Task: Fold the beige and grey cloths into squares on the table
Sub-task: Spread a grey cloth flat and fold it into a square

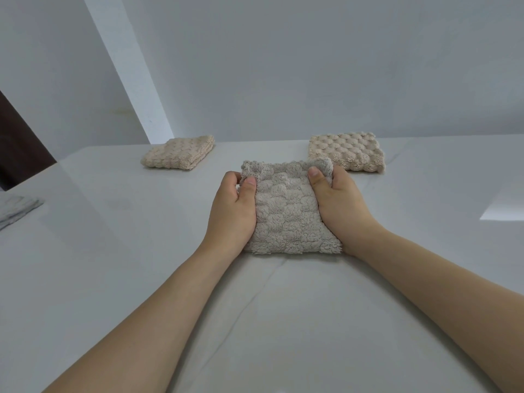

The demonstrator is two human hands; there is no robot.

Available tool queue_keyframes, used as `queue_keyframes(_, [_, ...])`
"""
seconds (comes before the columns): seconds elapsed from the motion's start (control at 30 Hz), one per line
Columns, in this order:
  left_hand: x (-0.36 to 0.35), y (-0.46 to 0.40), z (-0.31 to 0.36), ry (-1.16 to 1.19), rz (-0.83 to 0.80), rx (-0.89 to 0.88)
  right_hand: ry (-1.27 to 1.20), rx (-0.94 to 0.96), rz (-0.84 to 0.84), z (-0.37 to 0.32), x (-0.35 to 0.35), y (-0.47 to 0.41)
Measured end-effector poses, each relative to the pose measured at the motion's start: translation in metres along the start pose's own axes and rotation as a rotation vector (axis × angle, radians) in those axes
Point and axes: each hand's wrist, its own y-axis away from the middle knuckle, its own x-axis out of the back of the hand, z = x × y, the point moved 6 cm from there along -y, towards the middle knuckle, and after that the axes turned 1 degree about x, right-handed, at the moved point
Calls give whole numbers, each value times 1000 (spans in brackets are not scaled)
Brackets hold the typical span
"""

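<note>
A grey cloth [289, 211], folded into a thick, roughly square pad with a bubbled fleecy surface, lies on the white tabletop [113, 251] in the middle of the view. The left hand [234, 207] grips its left edge, the thumb lying on top of the cloth near the far left corner and the other fingers curled under the side. The right hand [337, 198] grips the right edge the same way, thumb on top near the far right corner, where the pile bunches up over the fingers. Both forearms reach in from the near edge of the view.

Beyond the grey cloth, 2 beige cloths sit folded on the tabletop. The left beige cloth [178, 153] lies well apart from the hands, toward the far left edge by the wall. The right beige cloth [347, 151] rests just behind the right hand, close to the grey cloth's far right corner; whether they touch cannot be told.

A marbled slab [17, 207] shows at the left border.
</note>
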Motion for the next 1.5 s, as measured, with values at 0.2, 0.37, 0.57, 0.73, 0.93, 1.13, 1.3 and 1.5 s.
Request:
queue_keyframes(0.2, [-1, 2, 2, -48, 5, 5, -35, -28, 14, 3, 2, 1])
queue_keyframes(0.37, [-13, -3, 15, -186, -54, 115, 2, -177, 30, -3, 18, 2])
queue_keyframes(0.57, [-47, 7, 61, -297, -156, 240, 186, -285, 31, -30, 75, -3])
queue_keyframes(0.73, [-72, 28, 89, -359, -236, 276, 300, -371, -24, -29, 114, 5])
queue_keyframes(0.93, [-94, 37, 85, -541, -245, 255, 462, -311, -86, -22, 127, 7])
queue_keyframes(1.13, [-135, 65, 92, -610, -246, 269, 588, -312, -129, 2, 167, 17])
queue_keyframes(1.3, [-187, 99, 122, -667, -253, 275, 571, -314, -149, 15, 233, 28])
queue_keyframes(1.5, [-252, 145, 159, -666, -283, 265, 757, -315, -137, 25, 321, 46])
